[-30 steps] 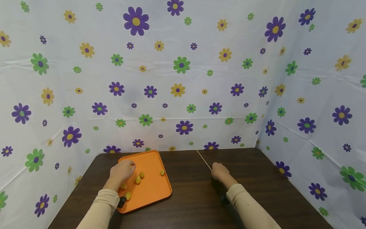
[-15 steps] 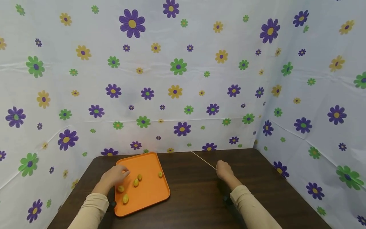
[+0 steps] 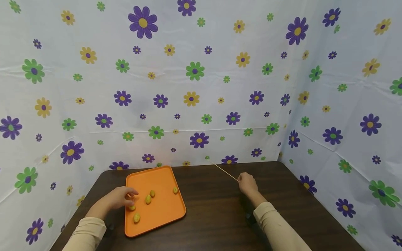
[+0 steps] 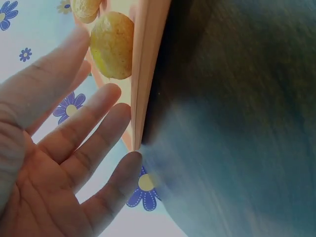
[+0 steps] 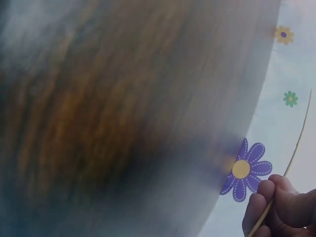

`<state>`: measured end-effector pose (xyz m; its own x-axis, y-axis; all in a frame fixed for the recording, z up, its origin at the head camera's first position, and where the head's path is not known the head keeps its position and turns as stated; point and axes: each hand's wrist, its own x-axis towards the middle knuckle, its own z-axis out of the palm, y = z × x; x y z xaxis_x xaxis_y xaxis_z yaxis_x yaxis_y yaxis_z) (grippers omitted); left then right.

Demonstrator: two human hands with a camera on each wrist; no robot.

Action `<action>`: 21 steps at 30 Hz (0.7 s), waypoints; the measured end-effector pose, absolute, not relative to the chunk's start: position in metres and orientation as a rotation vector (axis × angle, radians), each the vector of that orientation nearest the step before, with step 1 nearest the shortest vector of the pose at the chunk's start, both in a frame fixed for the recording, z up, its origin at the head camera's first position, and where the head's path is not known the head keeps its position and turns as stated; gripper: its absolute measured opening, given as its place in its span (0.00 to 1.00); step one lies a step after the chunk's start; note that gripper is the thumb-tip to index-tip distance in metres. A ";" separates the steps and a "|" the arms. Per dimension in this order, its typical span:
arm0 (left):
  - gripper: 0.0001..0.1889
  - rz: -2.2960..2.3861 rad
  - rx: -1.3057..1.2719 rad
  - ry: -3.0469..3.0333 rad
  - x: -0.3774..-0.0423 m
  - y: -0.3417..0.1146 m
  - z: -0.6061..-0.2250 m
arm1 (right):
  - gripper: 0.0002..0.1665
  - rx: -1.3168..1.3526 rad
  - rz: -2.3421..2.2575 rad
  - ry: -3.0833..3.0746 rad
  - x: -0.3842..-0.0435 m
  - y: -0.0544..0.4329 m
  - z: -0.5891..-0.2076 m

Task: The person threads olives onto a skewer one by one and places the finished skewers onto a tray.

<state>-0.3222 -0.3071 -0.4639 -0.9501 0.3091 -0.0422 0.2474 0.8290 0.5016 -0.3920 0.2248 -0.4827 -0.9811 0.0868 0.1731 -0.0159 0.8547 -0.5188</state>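
My right hand (image 3: 248, 184) pinches a thin wooden skewer (image 3: 224, 170) between thumb and curled fingers. The skewer slants up and away to the left, its tip over the far table edge. My left hand (image 3: 114, 198) hovers at the left rim of the orange tray (image 3: 166, 205), fingers spread and slightly bent, with nothing between them. Just under its fingers is a small oval yellow-green fruit (image 4: 112, 47), partly hidden in the head view. Several similar fruits lie on the tray, including one near the middle (image 3: 148, 199) and one by the right rim (image 3: 175, 190).
The tray stands on the left of a dark wooden table (image 3: 213, 216). A white flower-patterned sheet (image 3: 194, 104) hangs behind the table and along its sides. Bare tabletop lies between the tray and my right hand.
My left hand has moved left and toward me, from above the tray to its left rim, with its fingers spreading. The right hand keeps hold of the skewer, shifted slightly right.
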 end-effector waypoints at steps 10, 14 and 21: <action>0.19 0.739 0.496 2.870 -0.319 -0.306 -0.468 | 0.04 -0.031 0.805 -2.864 -0.392 0.226 -0.485; 0.17 0.723 0.493 2.873 -0.320 -0.308 -0.472 | 0.03 -0.021 0.799 -2.870 -0.392 0.225 -0.485; 0.09 0.756 0.639 2.879 -0.321 -0.313 -0.480 | 0.03 -0.020 0.789 -2.878 -0.392 0.227 -0.483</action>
